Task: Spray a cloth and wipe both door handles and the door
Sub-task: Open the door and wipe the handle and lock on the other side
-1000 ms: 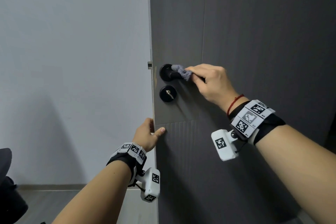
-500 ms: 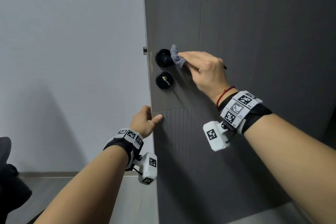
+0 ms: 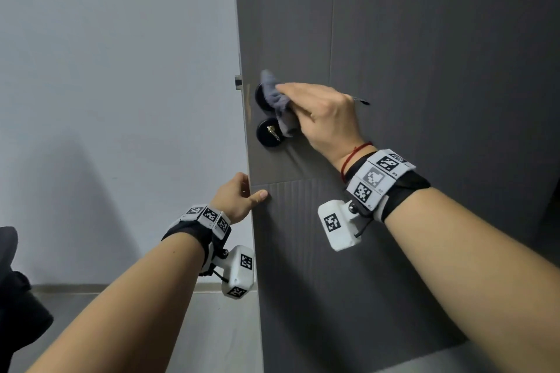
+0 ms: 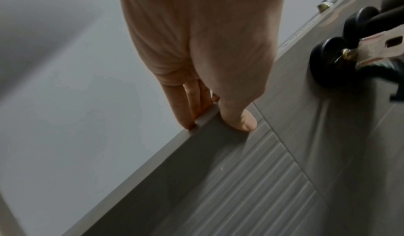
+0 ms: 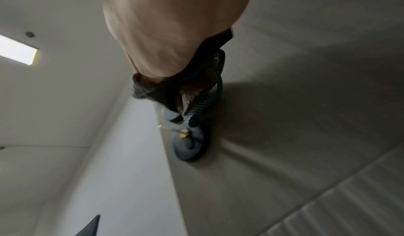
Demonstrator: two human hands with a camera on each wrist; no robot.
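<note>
My right hand grips a bunched grey cloth against the black door handle on the dark grey door. The cloth covers most of the handle's round base and hangs down toward the lock, which has a key in it. Only the lever's tip shows past my hand. My left hand pinches the door's edge below the lock, thumb on the door face, fingers behind the edge. In the right wrist view the cloth drapes over the handle above the lock.
A pale wall lies left of the door edge, with the latch sticking out at handle height. A ribbed panel starts below my left thumb. Something dark sits at the lower left, on the grey floor.
My right hand has worked the cloth from the lever onto the round base, and it now hangs toward the lock. My left hand has kept its hold on the door edge.
</note>
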